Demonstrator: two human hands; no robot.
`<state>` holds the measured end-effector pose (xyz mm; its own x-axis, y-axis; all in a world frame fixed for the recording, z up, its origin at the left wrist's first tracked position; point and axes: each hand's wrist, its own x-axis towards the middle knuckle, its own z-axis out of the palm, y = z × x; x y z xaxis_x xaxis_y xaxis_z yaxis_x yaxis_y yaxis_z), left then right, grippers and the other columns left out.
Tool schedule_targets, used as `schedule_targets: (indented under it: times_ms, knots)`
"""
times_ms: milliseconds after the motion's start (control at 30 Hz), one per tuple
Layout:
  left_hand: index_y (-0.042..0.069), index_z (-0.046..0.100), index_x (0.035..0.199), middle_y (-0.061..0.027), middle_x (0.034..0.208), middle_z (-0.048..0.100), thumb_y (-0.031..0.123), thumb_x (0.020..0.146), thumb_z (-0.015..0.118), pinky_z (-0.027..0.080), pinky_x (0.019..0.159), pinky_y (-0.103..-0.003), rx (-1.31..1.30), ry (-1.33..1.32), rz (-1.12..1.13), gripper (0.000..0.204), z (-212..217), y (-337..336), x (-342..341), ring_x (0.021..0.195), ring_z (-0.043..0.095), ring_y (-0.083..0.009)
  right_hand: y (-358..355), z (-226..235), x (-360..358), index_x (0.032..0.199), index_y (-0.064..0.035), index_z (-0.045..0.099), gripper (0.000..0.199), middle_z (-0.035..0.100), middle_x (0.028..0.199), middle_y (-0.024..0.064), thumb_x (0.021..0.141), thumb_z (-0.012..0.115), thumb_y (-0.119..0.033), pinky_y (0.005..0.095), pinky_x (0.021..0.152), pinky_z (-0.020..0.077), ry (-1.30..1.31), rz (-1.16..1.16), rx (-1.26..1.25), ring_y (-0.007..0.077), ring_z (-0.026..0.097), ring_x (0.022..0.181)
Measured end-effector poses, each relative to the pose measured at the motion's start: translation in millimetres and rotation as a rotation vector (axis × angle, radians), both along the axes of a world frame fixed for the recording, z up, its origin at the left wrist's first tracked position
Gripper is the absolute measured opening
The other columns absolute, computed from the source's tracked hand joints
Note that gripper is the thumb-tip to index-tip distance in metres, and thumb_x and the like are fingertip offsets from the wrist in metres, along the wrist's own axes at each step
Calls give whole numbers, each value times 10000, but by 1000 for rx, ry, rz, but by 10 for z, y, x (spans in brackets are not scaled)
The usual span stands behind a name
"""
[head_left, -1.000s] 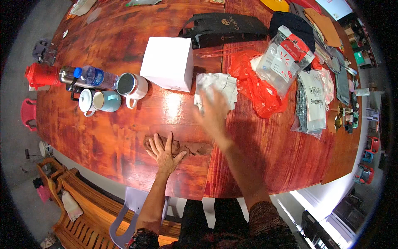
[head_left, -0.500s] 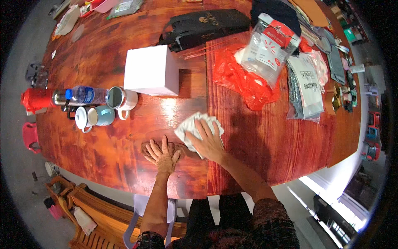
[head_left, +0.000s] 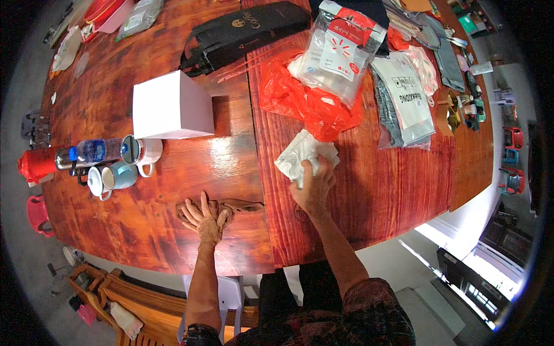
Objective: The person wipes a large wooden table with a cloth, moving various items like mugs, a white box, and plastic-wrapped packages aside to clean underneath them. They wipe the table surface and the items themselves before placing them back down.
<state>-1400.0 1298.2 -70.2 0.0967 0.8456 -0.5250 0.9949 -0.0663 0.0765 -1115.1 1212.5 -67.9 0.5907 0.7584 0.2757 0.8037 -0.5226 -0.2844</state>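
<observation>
My left hand (head_left: 206, 222) lies on the wooden table with its fingers spread. Beneath it is a crumpled brown cloth (head_left: 241, 206), part of which shows to the right of the thumb. Farther right, my right hand (head_left: 315, 187) grips a bunched white cloth (head_left: 297, 153) against the tabletop, its fingers bent and slightly blurred. The cloth's far edge comes up close to a red plastic bag (head_left: 332, 118); whether they touch I cannot tell.
A white box (head_left: 167, 109) stands beyond my left hand. Mugs (head_left: 122, 175), a water bottle (head_left: 99, 151) and a red flask (head_left: 37, 165) cluster at left. A black bag (head_left: 248, 29) lies at the back, with clear packages (head_left: 407, 101) at right. The table's near edge curves before me.
My right hand has slid the white cloth to the right and away from me, nearer the red bag. My left hand stays on the brown cloth. The whole view has shifted.
</observation>
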Motion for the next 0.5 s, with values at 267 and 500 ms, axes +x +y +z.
schedule_targets:
  times_ms: [267, 500]
  knots:
    - [291, 65, 1505, -242, 1523, -112, 708, 777, 516, -131, 1043, -645, -2, 40, -40, 952, 13, 19, 36, 1386, -129, -452, 706, -62, -30, 884, -42, 631, 172, 509, 1075, 176, 775, 604, -171, 431, 731, 432, 60, 480, -78, 306, 478, 978]
    - [284, 79, 1504, -246, 1523, -103, 699, 788, 508, -120, 1056, -632, 46, 18, -18, 933, -19, -17, 39, 1390, -115, -450, 1818, 1, -58, 969, -50, 592, 184, 484, 1125, 169, 786, 606, -69, 439, 857, 408, 2, 490, 227, 330, 470, 1073]
